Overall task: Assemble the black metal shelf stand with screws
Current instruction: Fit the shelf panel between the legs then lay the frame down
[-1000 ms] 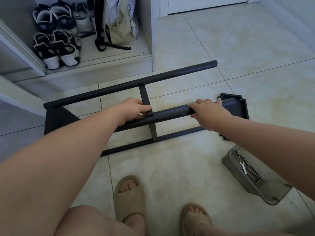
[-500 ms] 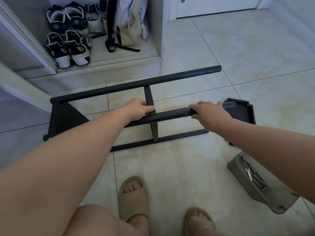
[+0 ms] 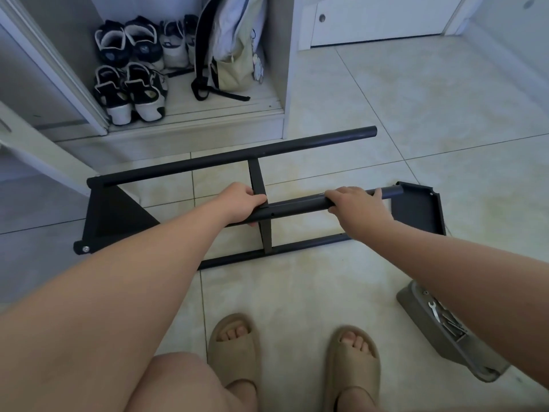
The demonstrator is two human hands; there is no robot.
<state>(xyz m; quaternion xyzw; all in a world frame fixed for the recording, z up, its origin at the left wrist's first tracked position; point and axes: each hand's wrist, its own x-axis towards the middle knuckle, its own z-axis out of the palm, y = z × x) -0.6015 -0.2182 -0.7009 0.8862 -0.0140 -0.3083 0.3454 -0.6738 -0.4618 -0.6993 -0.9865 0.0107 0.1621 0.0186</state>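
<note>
While the black frame (image 3: pixel 208 161) lies on the floor, left hand (image 3: pixel 243 203) and right hand (image 3: pixel 353 206) each wrap closed around its middle tube (image 3: pixel 297 205); crossbar (image 3: pixel 257 179) directly right of left hand.

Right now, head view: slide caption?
Left hand and right hand grip the middle tube of the black stand on tile floor.

You have one view only — a wide-angle camera on your head, facing forward and down at the floor (image 3: pixel 416 114). It sits close: your sandals (image 3: pixel 234 349) at the bottom edge, the shoe closet (image 3: pixel 208 135) at the top.
</note>
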